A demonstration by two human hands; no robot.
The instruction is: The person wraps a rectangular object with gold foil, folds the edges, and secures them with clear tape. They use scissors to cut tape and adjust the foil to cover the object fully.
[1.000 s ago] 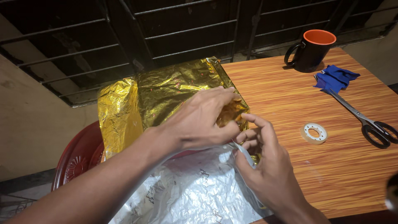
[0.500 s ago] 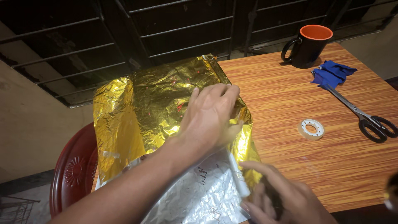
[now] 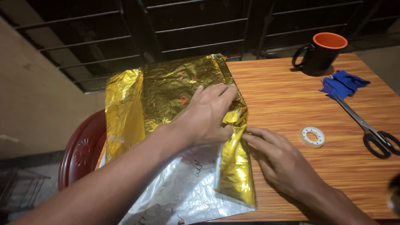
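We see the left hand [image 3: 208, 114] pressed flat on the gold foil wrap [image 3: 166, 89] at the worktop's [image 3: 291, 96] left end, whatever lies beneath it hidden. The right hand [image 3: 279, 160] rests open, fingertips against the folded gold flap [image 3: 235, 166]; neither hand clamps anything. The scissors [image 3: 366, 129] beside the tape roll [image 3: 312, 136] are cut off at the right edge.

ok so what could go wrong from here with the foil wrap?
1. The left hand alone presses the gold foil over the top; the right hand rests flat beside the side fold, so that fold may spring open.
2. The tape roll lies apart from both hands; reaching for it could loosen the fold.
3. The wrapped bundle overhangs the table edge above the red chair and might slide.
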